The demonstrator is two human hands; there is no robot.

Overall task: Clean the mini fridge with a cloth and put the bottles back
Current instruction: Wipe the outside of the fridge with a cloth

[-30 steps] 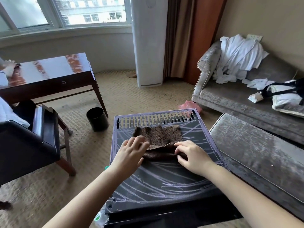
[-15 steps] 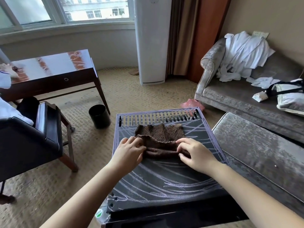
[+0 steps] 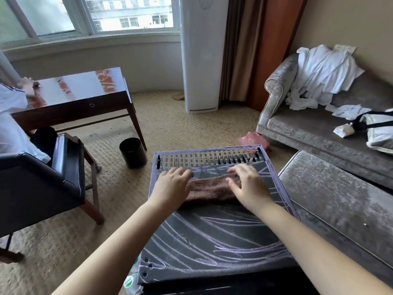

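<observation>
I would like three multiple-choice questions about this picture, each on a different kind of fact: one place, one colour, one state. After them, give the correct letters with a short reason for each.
1. Where does the brown cloth lie?
A. on the sofa
B. on top of the mini fridge
C. on the wooden table

2. What colour is the round waste bin?
A. white
B. red
C. black

3. What are the left hand and the right hand doing?
A. both rest on the cloth
B. both hang in the air
C. one lifts a bottle

Answers:
1 B, because the cloth lies folded on the fridge's dark, scribbled top.
2 C, because the bin is plain black inside and out.
3 A, because each hand covers one end of the cloth, with the fingers stretched forward.
</observation>
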